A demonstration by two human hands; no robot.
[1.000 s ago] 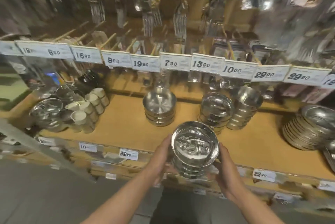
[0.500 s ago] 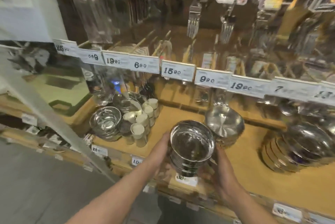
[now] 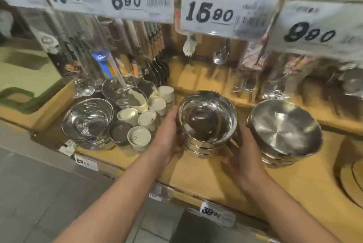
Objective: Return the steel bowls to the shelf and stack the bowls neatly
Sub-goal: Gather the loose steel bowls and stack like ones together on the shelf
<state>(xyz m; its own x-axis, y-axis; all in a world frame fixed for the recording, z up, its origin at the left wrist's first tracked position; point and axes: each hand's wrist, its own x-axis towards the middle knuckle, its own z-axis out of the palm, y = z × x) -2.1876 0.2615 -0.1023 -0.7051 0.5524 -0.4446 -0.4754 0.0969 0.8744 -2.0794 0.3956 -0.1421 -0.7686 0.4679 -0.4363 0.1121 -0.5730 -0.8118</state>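
A stack of shiny steel bowls is held between both my hands over the wooden shelf. My left hand grips its left side and my right hand cups its right side and base. Whether the stack's base touches the shelf is hidden by my hands. Just to the right stands another stack of steel bowls, tilted toward me. A third stack of steel bowls sits at the shelf's left end.
Several white-lidded cups crowd the gap between the left bowls and my left hand. Price tags hang overhead on a rail. Packaged cutlery hangs behind. Round wooden boards lie at the far right.
The view and my hands have moved in close to the shelf. The held bowl stack has gone forward and down, into the gap between the cups and the right-hand bowl stack.
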